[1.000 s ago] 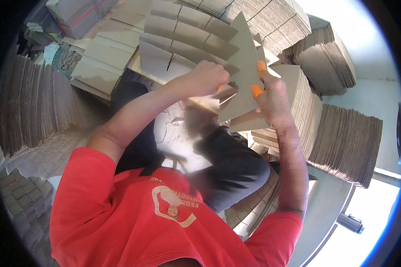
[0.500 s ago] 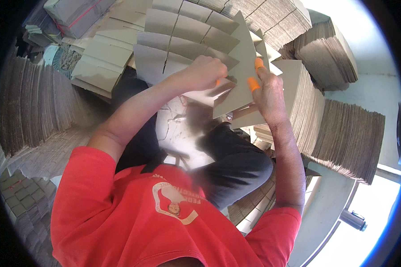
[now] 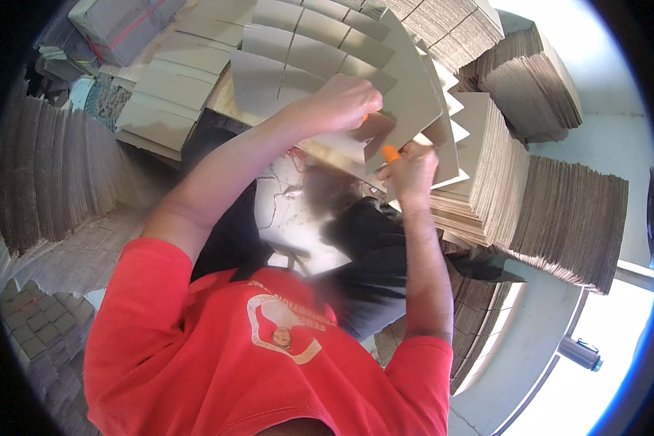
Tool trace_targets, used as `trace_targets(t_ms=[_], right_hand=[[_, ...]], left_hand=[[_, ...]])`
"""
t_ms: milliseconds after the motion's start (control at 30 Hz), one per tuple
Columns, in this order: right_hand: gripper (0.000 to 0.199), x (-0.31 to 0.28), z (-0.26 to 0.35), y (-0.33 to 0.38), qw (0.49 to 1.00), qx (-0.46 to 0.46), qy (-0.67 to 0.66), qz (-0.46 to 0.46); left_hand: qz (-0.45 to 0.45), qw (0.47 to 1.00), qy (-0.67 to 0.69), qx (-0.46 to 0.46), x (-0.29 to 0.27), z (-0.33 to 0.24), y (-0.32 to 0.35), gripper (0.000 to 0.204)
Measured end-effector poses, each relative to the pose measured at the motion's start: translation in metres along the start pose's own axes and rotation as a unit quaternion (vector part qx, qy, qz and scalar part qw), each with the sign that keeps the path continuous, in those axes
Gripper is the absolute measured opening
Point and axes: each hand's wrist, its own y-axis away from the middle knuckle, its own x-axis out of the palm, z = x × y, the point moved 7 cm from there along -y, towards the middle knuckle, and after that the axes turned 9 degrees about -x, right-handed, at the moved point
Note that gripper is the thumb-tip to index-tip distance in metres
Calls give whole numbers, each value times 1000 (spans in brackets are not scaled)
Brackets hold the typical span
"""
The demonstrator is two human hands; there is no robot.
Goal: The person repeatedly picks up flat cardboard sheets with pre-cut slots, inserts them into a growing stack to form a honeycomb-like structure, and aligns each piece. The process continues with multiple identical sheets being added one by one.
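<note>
A grid of interlocked grey cardboard dividers [image 3: 320,54] stands in front of me, its slotted strips crossing upright. My left hand [image 3: 347,104] is closed at the grid's near edge, its fingertips partly hidden behind the cardboard. An orange finger cover peeks out beneath it. At the right end of the grid is a broad cardboard strip [image 3: 412,87] set crosswise. My right hand [image 3: 413,171] pinches the lower near corner of that strip, with an orange cover on a finger. More zigzag strip ends show just beyond the strip's right side.
Tall stacks of flat cardboard [image 3: 512,174] stand close on the right, with another stack [image 3: 534,87] behind. Overlapping cardboard sheets [image 3: 171,91] lie at the left of the grid. A further stack [image 3: 51,171] rises at far left. My knees are below the grid.
My right hand has come down and left along the crosswise strip to its lower corner. My left hand has shifted slightly right and up, and the grid has moved a little to the right.
</note>
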Motion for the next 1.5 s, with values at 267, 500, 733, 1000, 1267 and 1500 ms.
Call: trace_targets(t_ms=[267, 500, 733, 1000, 1267, 1500], right_hand=[[18, 0, -4, 31, 965, -152, 162, -138], [19, -8, -6, -3, 992, -56, 87, -69], [24, 50, -43, 43, 980, -61, 184, -43], [26, 59, -45, 65, 977, 21, 199, 78], [33, -76, 54, 64, 894, -118, 363, -235], [23, -82, 8, 19, 957, -90, 249, -123]], left_hand=[[7, 998, 44, 39, 5, -1, 8, 12], [15, 1000, 19, 19, 8, -1, 3, 9], [-13, 999, 18, 30, 2, 4, 3, 4], [-46, 993, 83, 70, -24, -25, 9, 44], [102, 981, -81, 146, 10, -45, 22, 84], [-90, 990, 38, 102, -41, -26, 27, 68]])
